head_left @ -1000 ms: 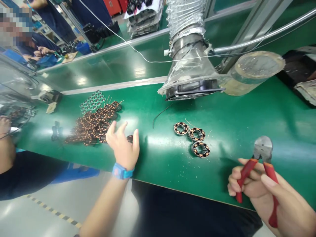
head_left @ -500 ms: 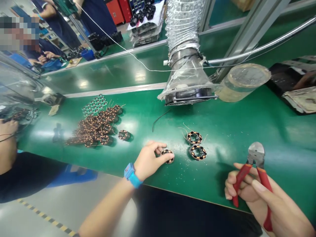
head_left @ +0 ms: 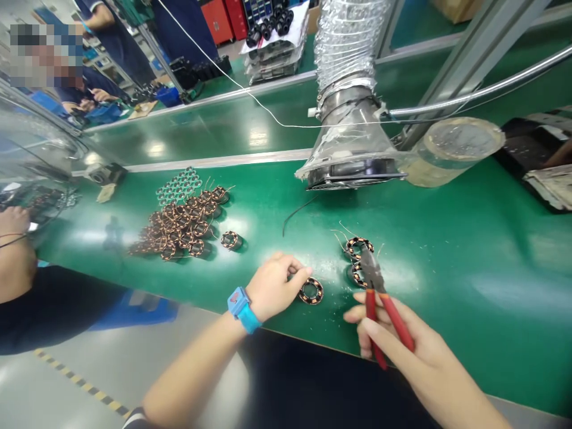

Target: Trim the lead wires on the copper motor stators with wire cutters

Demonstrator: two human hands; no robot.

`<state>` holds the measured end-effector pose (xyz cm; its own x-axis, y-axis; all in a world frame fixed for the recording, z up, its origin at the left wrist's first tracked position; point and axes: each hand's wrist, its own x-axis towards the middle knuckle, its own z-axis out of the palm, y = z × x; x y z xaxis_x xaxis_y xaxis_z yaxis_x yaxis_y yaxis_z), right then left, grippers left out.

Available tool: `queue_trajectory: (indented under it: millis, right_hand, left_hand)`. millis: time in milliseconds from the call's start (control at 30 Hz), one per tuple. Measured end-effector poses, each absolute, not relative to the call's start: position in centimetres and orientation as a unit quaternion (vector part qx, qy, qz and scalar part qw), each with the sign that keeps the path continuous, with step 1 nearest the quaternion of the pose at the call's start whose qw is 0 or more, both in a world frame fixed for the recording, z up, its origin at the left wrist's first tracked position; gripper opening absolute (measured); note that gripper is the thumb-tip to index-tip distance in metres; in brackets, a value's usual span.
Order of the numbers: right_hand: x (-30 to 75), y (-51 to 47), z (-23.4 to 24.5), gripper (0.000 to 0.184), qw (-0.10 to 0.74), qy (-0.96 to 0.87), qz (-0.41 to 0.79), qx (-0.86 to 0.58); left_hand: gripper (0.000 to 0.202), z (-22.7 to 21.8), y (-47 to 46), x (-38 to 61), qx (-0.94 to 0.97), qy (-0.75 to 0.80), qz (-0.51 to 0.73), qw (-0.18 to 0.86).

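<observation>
My left hand [head_left: 274, 289], with a blue watch at its wrist, has its fingers closed at the left edge of a copper-wound motor stator [head_left: 319, 292] on the green bench. The thumb overlaps the stator's rim; the fingertips are partly hidden. In my right hand [head_left: 402, 336] is a pair of red-handled cutting pliers [head_left: 373, 271], jaws pointing up and away from me. Behind the jaws, one wound stator [head_left: 355, 243] with loose wire ends and a second stator [head_left: 357, 275] stand close together, both partly covered by the pliers.
Many wound stators are heaped in a pile [head_left: 179, 223] at the left, with a single stator [head_left: 231, 240] beside it. A fume duct hood [head_left: 353, 161] hangs over the back. A clear round container [head_left: 456, 155] stands right of it. Another person's hand [head_left: 13, 229] rests at far left.
My right hand has moved left with the pliers, from open bench to in front of the two stators. My left hand stays at its stator, which now shows more of its ring.
</observation>
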<state>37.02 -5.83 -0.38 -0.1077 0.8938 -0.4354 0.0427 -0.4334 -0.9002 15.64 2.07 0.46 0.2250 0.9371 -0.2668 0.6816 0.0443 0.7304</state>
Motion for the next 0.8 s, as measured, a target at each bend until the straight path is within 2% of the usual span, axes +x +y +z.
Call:
queue_trajectory:
  millis: [100,233,333,667,800]
  right_hand:
    - [35.5,-4.7,-0.5,0.059,0.322,-0.43,0.616,-0.576]
    - [34.7,-4.0,-1.4,0.055,0.334,-0.437,0.599,-0.582]
    - [34.7,-3.7,-1.8,0.054,0.341,-0.445,0.59,-0.581]
    - [34.8,-3.1,-0.2,0.046,0.363,-0.482,0.51,-0.613]
    - [36.0,-3.2,0.8,0.044,0.375,-0.5,0.499,-0.6]
  left_hand:
    - [0.029,0.7,2.2,15.7,0.722,0.569,0.132,0.373]
    - [0.009,0.6,2.4,16.5,0.709,0.539,0.149,0.431]
    - [0.003,0.5,2.5,17.0,0.671,0.538,0.171,0.48]
    - [0.013,0.3,1.5,18.1,0.535,0.539,0.24,0.605]
    - [0.012,0.3,1.7,18.2,0.549,0.526,0.234,0.606]
